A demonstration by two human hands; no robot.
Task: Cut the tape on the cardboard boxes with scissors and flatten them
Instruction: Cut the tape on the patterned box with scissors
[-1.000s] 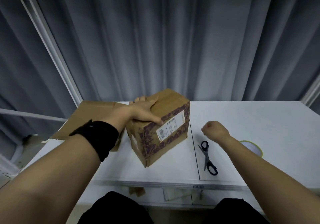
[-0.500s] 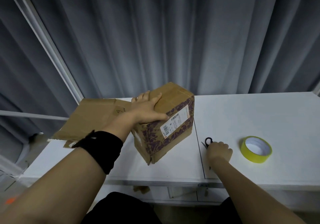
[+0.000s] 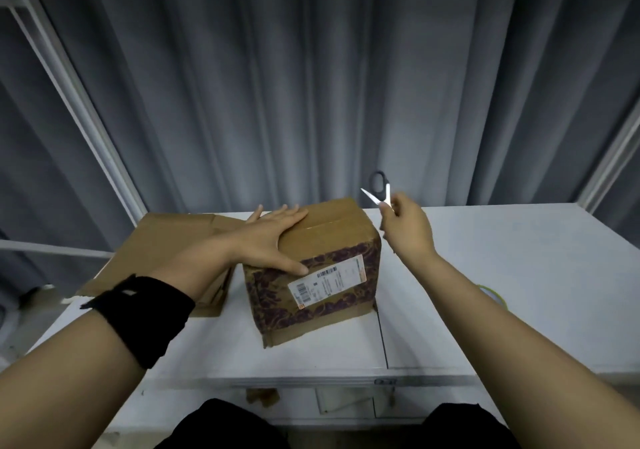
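Here, in the head view, your left hand [image 3: 273,237] lies flat with fingers straight on top of the cardboard box [image 3: 322,275]. Its thumb runs along the near upper edge, pinning the box to the white surface [image 3: 519,275]. The box stands closed near the surface's middle, and its taped seam [image 3: 332,223] runs across the top just right of your fingers. Your right hand [image 3: 408,230], raised by the box's far right corner, pinches the scissors [image 3: 379,190], blades parted, one black loop uppermost; the exact grip is hidden. Flattened cardboard [image 3: 166,251] lies to the left. The box looks light, stiff-walled and liable to slide, so hold it down by the top, clear of the seam.
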